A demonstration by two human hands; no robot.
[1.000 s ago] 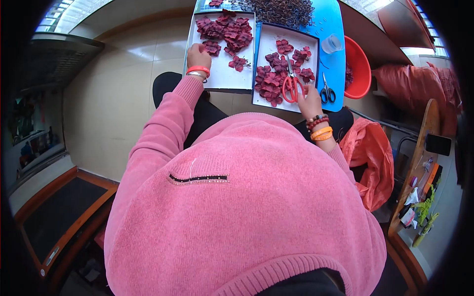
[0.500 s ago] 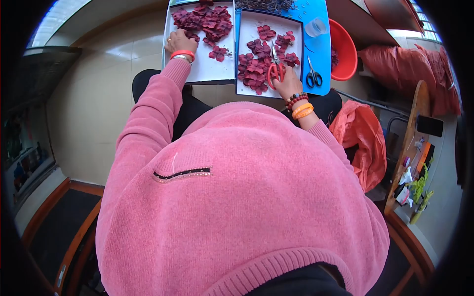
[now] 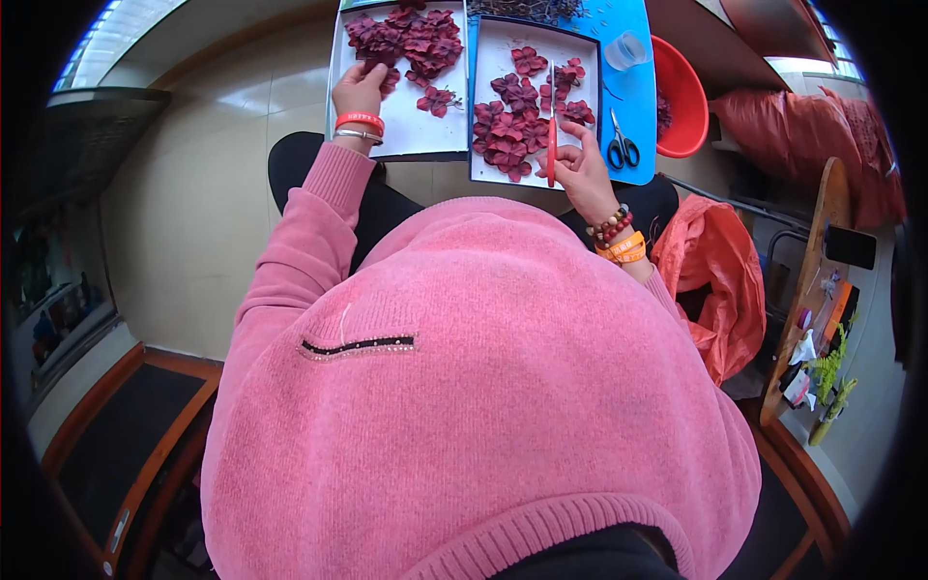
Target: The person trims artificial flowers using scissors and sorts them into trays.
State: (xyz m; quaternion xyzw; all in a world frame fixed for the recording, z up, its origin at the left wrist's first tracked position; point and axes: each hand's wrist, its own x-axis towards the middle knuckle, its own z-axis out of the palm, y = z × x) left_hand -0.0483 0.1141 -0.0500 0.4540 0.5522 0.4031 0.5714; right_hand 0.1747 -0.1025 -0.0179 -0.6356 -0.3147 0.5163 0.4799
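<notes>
At the near left edge of the left white tray, my left hand has its fingertips closed on a dark red flower. Several more dark red flowers are heaped higher in that tray, and a single one lies apart. My right hand holds red-handled scissors over the right tray, blades pointing away from me. Beneath and beside the scissors lie several dark red flowers. Black-handled scissors rest on the blue table to the right.
On the blue table stand a clear plastic cup and a pile of dark stems. A red basin sits to its right. A red plastic bag is beside my right leg.
The red scissors have turned edge-on in my right hand, whose fingers have shifted. My left hand has turned, now with its fingertips on a flower. The whole view has shifted.
</notes>
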